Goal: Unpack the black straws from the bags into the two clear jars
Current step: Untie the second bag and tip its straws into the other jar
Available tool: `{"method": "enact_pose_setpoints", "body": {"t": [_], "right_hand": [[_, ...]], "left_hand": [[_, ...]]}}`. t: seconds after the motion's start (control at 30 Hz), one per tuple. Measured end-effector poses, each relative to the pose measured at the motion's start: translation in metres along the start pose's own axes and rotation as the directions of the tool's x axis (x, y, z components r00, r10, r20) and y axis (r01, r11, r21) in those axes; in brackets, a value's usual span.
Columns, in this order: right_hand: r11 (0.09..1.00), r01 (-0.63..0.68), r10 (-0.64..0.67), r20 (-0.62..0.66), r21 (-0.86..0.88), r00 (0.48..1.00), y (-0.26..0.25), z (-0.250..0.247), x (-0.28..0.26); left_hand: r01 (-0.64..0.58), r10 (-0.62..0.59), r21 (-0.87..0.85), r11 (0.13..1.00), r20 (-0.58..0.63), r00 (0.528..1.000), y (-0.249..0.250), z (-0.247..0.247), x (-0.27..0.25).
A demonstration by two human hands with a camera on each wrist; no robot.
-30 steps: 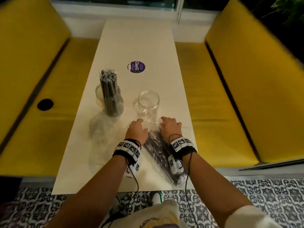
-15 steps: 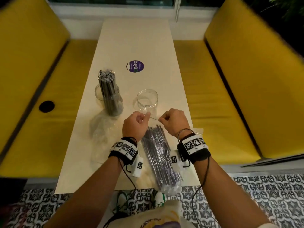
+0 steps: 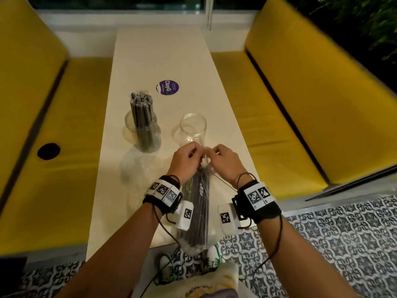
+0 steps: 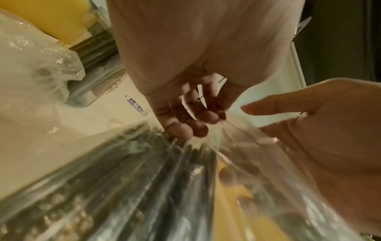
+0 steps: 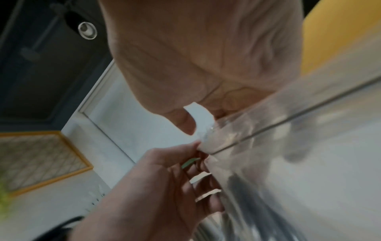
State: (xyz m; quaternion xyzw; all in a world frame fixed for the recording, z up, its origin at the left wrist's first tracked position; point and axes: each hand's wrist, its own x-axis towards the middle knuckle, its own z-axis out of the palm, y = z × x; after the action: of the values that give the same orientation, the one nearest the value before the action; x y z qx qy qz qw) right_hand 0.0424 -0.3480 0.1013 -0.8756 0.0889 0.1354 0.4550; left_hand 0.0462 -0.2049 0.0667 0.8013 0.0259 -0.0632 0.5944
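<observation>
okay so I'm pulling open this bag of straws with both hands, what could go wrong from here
The bag hangs past the table edge, so if it tears suddenly under your left hand and right hand, straws might spill onto the floor. The empty jar stands just beyond your knuckles; a jerk forward could tip it.

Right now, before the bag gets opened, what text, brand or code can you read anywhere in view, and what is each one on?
"ClayG": white letters on the round purple sticker on the white table; its smaller print is too small to read.
Square black-and-white code markers, no letters, on both wristbands.
Small print on the bag of straws: too blurred to read.
Both jars: no readable label.
</observation>
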Motion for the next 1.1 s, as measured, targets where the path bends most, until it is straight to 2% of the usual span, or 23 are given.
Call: {"method": "enact_pose_setpoints", "body": {"t": [0.1,0.27,0.37,0.5,0.6,0.7,0.77,0.83,0.9,0.97,1.03,1.1], "right_hand": [[0.986,0.15,-0.154,-0.055,-0.07,0.987,-0.008,-0.004,-0.001],[0.974,0.225,-0.226,-0.089,-0.025,0.97,-0.006,-0.006,-0.001],[0.957,0.289,-0.288,-0.101,-0.004,0.952,-0.007,-0.003,-0.008],[0.933,0.352,-0.359,-0.197,-0.07,0.912,0.001,-0.011,0.0],[0.927,0.334,-0.359,-0.144,-0.171,0.922,0.008,-0.022,0.007],[0.953,0.261,-0.277,-0.1,-0.152,0.955,0.005,-0.027,0.005],[0.956,0.229,-0.225,0.041,-0.185,0.973,0.001,-0.026,-0.002],[0.96,0.239,-0.222,0.127,-0.148,0.967,-0.002,-0.025,-0.008],[0.963,0.259,-0.25,0.106,-0.075,0.962,-0.001,-0.024,-0.008],[0.96,0.27,-0.264,0.079,-0.076,0.961,0.001,-0.022,-0.005],[0.949,0.288,-0.279,0.089,-0.126,0.956,0.003,-0.02,-0.002],[0.954,0.268,-0.261,0.069,-0.133,0.963,0.006,-0.022,0.001]], "left_hand": [[-0.023,0.024,-0.019,1.0,0.085,0.996,0.008,-0.004,-0.006],[-0.035,0.034,-0.031,0.999,-0.021,0.999,0.014,-0.012,-0.009],[-0.047,0.046,-0.037,0.998,-0.044,0.998,0.017,-0.014,-0.01],[0.018,-0.024,-0.075,0.997,-0.08,0.997,0.014,-0.025,-0.01],[-0.016,0.015,-0.015,1.0,-0.037,0.999,0.013,-0.03,-0.011],[-0.027,0.027,0.002,1.0,-0.072,0.997,0.017,-0.026,-0.01],[-0.009,0.006,-0.026,1.0,-0.13,0.991,0.019,-0.021,-0.008],[0.002,-0.006,-0.022,1.0,-0.184,0.983,0.021,-0.017,-0.008],[0.062,-0.057,0.033,0.998,-0.152,0.987,0.023,-0.012,-0.01],[0.114,-0.11,0.097,0.989,-0.053,0.993,0.022,-0.01,-0.014],[0.098,-0.099,0.09,0.991,0.006,0.995,0.019,-0.011,-0.015],[0.078,-0.078,0.09,0.993,0.005,0.997,0.016,-0.018,-0.016]]}}
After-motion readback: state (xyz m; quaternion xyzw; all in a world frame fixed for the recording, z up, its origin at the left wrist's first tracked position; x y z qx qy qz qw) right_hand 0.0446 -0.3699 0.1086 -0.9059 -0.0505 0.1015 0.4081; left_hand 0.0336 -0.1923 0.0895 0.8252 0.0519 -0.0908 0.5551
